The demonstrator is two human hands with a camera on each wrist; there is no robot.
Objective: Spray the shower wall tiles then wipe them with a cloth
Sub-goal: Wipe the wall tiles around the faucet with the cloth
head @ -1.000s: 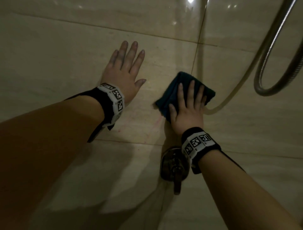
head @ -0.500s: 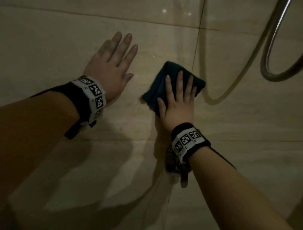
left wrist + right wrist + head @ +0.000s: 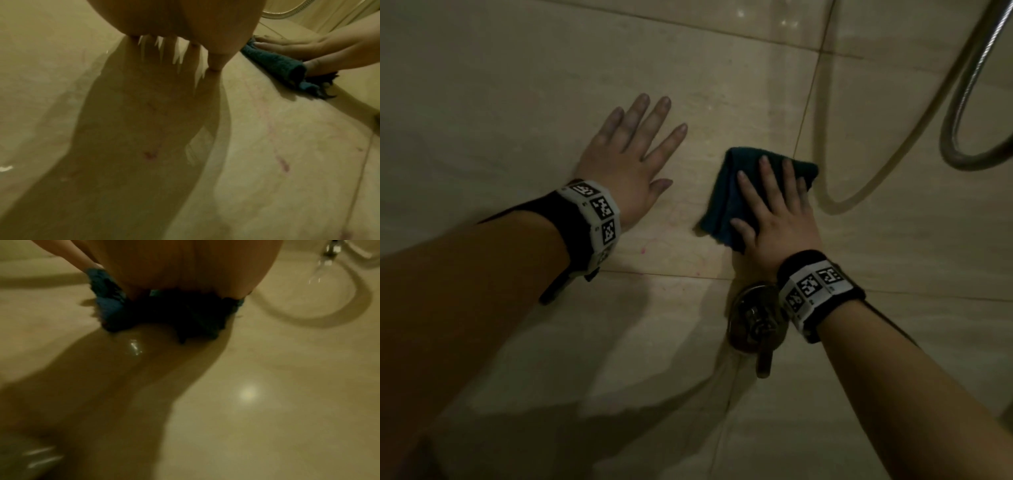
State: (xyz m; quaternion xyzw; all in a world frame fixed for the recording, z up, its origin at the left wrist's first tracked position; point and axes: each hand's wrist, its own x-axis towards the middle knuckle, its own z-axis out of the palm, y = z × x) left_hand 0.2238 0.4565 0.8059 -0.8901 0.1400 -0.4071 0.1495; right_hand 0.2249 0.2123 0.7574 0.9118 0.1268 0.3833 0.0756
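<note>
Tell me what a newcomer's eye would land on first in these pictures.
First, the folded dark teal terry cloth, pressed flat against the glossy beige wall tiles by the right hand, just above a round metal shower valve. Left of it, the left hand lies spread on the same tile, holding nothing. At the upper right, a looping silver shower hose hangs and casts a curved shadow.

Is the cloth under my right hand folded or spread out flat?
Folded: the dark teal cloth shows stacked layers at its edge under the right hand.
</note>
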